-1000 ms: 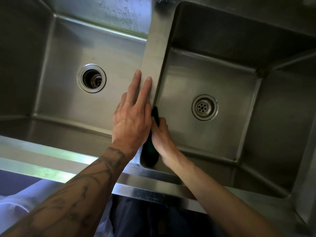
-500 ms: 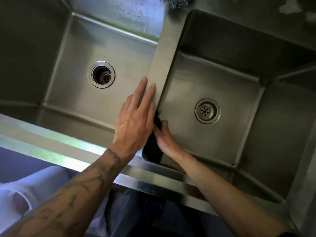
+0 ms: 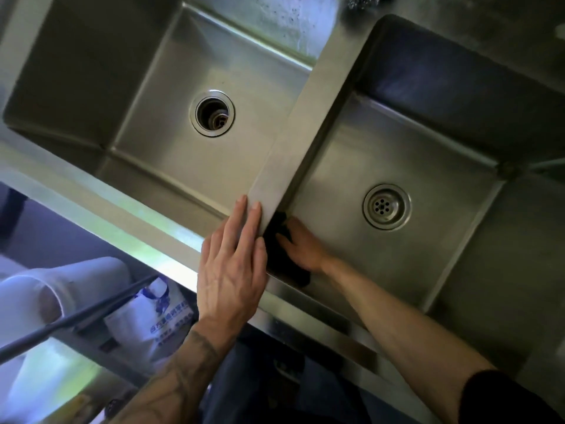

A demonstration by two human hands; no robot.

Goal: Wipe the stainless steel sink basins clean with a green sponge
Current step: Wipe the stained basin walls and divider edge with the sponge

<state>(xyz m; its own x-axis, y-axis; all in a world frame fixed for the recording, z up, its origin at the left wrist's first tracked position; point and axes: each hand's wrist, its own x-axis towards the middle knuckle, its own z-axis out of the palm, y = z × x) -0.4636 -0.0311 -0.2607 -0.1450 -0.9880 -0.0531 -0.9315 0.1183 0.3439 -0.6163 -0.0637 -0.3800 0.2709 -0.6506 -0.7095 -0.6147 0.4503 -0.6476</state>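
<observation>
A double stainless steel sink fills the view, with a left basin (image 3: 159, 87) and a right basin (image 3: 367, 142) split by a flat divider (image 3: 308, 123). My left hand (image 3: 232, 267) lies flat with fingers spread on the near end of the divider. My right hand (image 3: 302, 246) presses a dark sponge (image 3: 281, 264) against the right basin's left wall, in the near left corner. The sponge looks almost black in the shadow, and my hands hide part of it.
The left basin has an open drain hole (image 3: 212, 113); the right one has a strainer drain (image 3: 386, 206). A steel scourer (image 3: 357, 0) sits at the divider's far end. Below the sink's front rim (image 3: 146, 240) are a white pipe (image 3: 46, 295) and a printed bag (image 3: 153, 316).
The view has shifted, so the sink now sits further right and up, and the shelf below appears. My right hand with the sponge stays low against the divider wall near the front corner.
</observation>
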